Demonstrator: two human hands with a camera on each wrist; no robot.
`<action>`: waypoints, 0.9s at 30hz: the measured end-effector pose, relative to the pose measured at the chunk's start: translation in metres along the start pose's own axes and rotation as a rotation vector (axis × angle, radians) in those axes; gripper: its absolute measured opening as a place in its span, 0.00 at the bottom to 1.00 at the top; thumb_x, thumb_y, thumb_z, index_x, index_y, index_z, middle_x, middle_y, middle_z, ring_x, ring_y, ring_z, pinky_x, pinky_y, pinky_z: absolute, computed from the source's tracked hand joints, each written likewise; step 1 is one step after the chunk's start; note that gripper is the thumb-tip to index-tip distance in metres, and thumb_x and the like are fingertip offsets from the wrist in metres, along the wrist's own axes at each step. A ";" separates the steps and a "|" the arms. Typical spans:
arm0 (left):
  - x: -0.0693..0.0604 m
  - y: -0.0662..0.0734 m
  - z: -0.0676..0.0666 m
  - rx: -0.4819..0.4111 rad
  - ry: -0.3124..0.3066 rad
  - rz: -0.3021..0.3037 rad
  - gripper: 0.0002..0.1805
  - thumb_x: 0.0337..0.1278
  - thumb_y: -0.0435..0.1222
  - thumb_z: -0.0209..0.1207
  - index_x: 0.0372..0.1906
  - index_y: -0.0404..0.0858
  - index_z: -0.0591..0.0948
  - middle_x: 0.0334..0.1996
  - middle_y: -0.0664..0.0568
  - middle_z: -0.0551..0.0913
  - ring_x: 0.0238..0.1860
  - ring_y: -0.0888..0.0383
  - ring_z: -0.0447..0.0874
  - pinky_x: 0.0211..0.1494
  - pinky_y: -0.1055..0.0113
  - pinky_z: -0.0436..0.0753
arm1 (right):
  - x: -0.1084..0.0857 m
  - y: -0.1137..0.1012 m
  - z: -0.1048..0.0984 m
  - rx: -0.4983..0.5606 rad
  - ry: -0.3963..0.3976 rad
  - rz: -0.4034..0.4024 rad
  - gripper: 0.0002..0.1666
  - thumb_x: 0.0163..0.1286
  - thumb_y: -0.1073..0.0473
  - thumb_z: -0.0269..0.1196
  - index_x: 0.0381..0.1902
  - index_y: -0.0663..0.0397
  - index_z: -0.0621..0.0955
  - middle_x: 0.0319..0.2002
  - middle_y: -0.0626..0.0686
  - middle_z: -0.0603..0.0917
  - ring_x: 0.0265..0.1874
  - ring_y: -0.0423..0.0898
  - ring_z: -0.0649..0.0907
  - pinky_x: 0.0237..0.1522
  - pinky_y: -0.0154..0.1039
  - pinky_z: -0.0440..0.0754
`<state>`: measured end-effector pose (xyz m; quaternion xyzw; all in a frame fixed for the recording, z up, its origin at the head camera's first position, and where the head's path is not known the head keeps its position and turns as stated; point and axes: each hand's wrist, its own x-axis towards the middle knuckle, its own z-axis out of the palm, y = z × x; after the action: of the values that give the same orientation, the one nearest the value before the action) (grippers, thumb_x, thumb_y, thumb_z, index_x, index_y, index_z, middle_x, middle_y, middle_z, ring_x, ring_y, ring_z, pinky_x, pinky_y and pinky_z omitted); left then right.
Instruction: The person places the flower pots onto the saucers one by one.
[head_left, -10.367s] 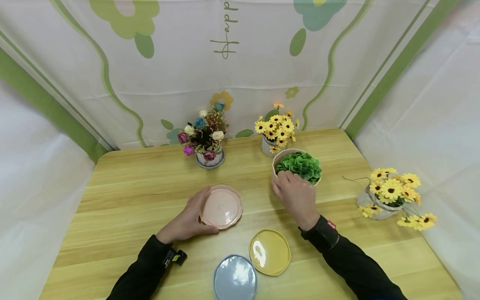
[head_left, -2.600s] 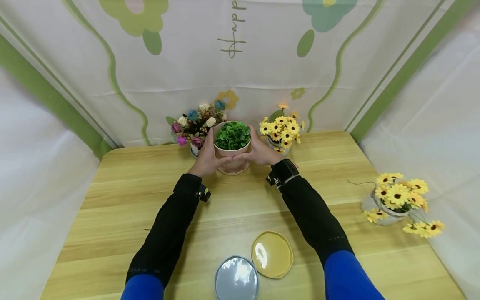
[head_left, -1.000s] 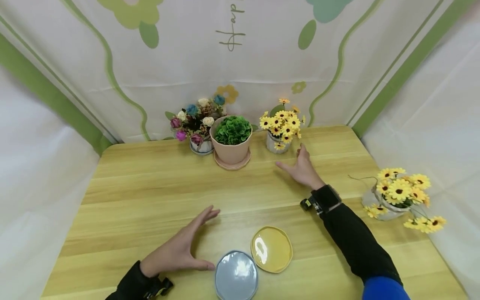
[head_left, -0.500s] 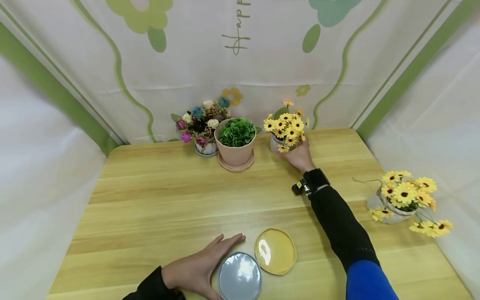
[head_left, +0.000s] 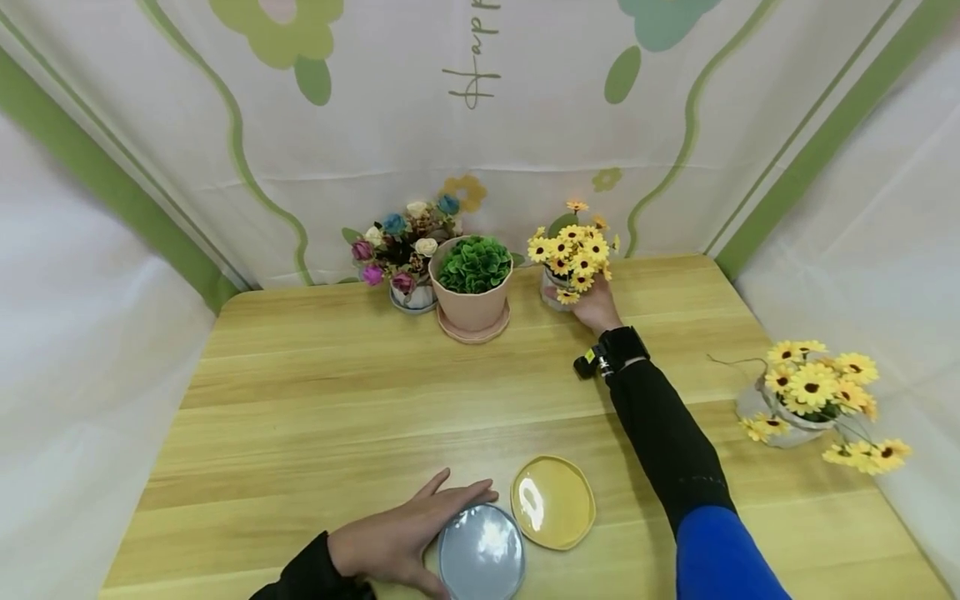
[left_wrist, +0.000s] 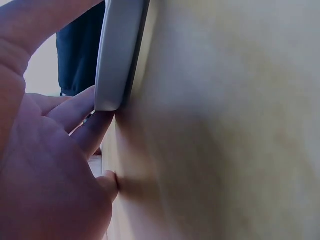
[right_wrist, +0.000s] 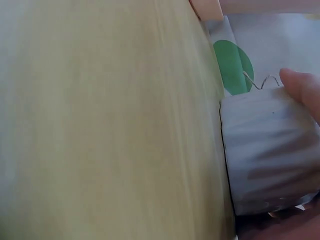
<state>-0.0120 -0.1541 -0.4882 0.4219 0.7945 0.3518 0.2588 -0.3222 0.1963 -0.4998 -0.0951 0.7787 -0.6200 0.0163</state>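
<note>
In the head view my left hand [head_left: 397,533] is spread round the left side of a blue-grey saucer [head_left: 483,554], fingers along its far edge and thumb at its near edge. The left wrist view shows the saucer's rim [left_wrist: 119,55] between thumb and fingers, low against the wood. My right hand [head_left: 597,308] grips a small whitish pot of yellow daisies [head_left: 573,250] at the back of the table. Seen from the right wrist, thumb and fingers lie on opposite sides of the pot [right_wrist: 270,150], which stands on the tabletop. Flowers partly hide the right fingers in the head view.
A yellow saucer [head_left: 553,502] lies right beside the blue-grey one. At the back stand a pink pot with green leaves [head_left: 472,304] on a pink saucer [head_left: 474,335] and a pot of mixed roses [head_left: 412,292]. Another daisy pot [head_left: 783,421] is near the right edge.
The leafy pot and pink saucer went to the back beside the roses, and both hands let go. My left hand came down to the blue-grey saucer; my right took hold of the back daisy pot.
</note>
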 end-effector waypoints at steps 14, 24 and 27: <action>0.000 -0.015 -0.021 -0.034 0.153 -0.181 0.66 0.46 0.52 0.82 0.87 0.49 0.53 0.82 0.59 0.62 0.84 0.46 0.57 0.87 0.39 0.53 | 0.002 -0.001 -0.004 -0.230 -0.042 -0.006 0.52 0.75 0.58 0.68 0.87 0.53 0.52 0.85 0.58 0.57 0.86 0.55 0.54 0.87 0.52 0.53; 0.001 -0.044 -0.062 -0.047 0.250 -0.251 0.65 0.48 0.50 0.82 0.86 0.44 0.54 0.81 0.49 0.63 0.81 0.45 0.64 0.80 0.41 0.69 | 0.000 -0.003 -0.003 -0.320 0.016 0.009 0.54 0.71 0.52 0.72 0.85 0.53 0.57 0.83 0.59 0.63 0.84 0.56 0.60 0.86 0.53 0.55; 0.004 -0.052 -0.074 -0.020 0.280 -0.260 0.65 0.48 0.50 0.82 0.85 0.40 0.55 0.81 0.45 0.64 0.80 0.41 0.64 0.80 0.38 0.69 | 0.000 -0.002 -0.003 -0.301 0.004 -0.001 0.52 0.72 0.53 0.71 0.85 0.54 0.57 0.83 0.59 0.62 0.85 0.55 0.58 0.87 0.52 0.54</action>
<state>-0.0921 -0.1969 -0.4833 0.2601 0.8671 0.3783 0.1933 -0.3223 0.1992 -0.4971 -0.0956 0.8628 -0.4964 -0.0003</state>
